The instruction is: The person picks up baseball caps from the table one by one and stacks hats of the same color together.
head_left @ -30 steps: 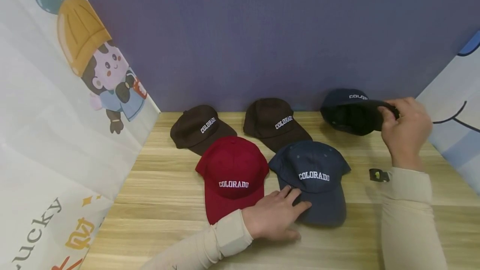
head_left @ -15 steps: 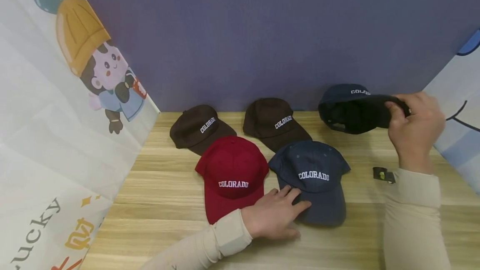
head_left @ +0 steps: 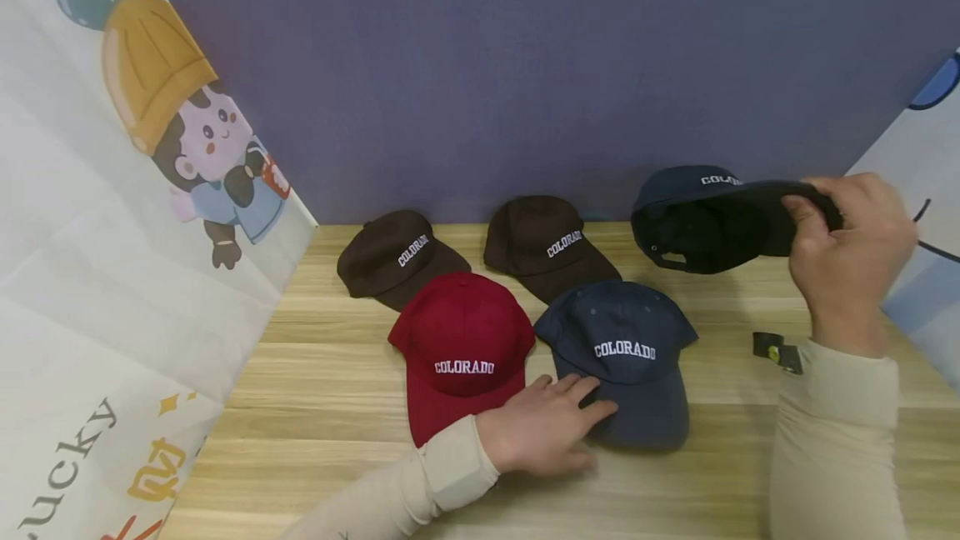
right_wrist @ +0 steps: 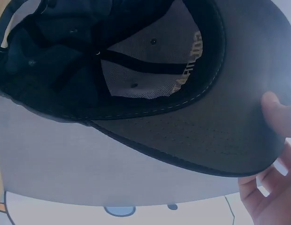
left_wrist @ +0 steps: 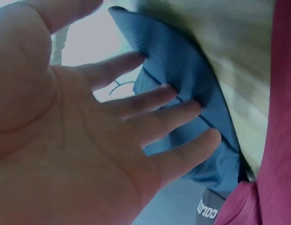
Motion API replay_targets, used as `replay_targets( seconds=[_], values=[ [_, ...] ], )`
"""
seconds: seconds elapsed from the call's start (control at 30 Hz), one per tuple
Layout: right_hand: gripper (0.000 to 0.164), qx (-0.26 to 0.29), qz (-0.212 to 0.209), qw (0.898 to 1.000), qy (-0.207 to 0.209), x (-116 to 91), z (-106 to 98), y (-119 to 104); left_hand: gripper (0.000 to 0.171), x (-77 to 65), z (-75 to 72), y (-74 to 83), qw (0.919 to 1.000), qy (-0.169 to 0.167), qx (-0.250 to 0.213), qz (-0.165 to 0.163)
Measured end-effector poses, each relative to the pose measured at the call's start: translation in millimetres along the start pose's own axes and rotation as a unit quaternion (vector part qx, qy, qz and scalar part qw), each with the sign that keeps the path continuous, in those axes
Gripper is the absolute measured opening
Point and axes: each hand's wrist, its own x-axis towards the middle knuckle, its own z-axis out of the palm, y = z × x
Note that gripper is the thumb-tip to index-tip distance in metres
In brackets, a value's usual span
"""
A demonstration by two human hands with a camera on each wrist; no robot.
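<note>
Wood-grained tabletop [head_left: 300, 415], backed by a plain blue-grey wall [head_left: 480, 73]. At the far right, a navy baseball cap [head_left: 712, 223] is held in the right hand [head_left: 855, 248], apparently off the surface, and tilted so that the hollow of its crown is exposed. Its brim is pinched, the thumb being laid against the underside. The left hand [head_left: 540, 427] is spread and relaxed, with nothing grasped; its fingers are laid at the brim edge of a blue baseball cap [head_left: 630, 373], though whether pressure is applied cannot be told. Just beside it a red baseball cap [head_left: 465, 340] is placed; behind, two brown baseball caps [head_left: 547, 244] are set. For sound handling, the stiff brim is judged a suitable hold, the crown being likely to sag or swing; the wrist is best turned slowly, and the brim gripped without creasing.
</note>
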Motion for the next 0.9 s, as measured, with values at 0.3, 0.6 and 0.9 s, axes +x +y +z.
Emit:
replay_targets(
  seconds=[0.3,0.6,0.9],
  values=[
    [0.032,0.024,-0.008,1.0,0.018,5.0,-8.5,-9.0,0.062,-2.8,-5.4,-3.3,0.9999,0.002,-0.008,0.007],
    [0.034,0.032,-0.013,0.999,0.017,6.2,-14.8,-14.8,0.061,-3.4,-6.9,-7.4,0.9993,0.033,-0.004,0.014],
    [0.031,0.039,-0.018,0.999,0.011,7.1,-20.8,-21.3,0.057,-7.2,-20.9,-18.2,0.9962,0.087,-0.006,-0.008]
  ],
)
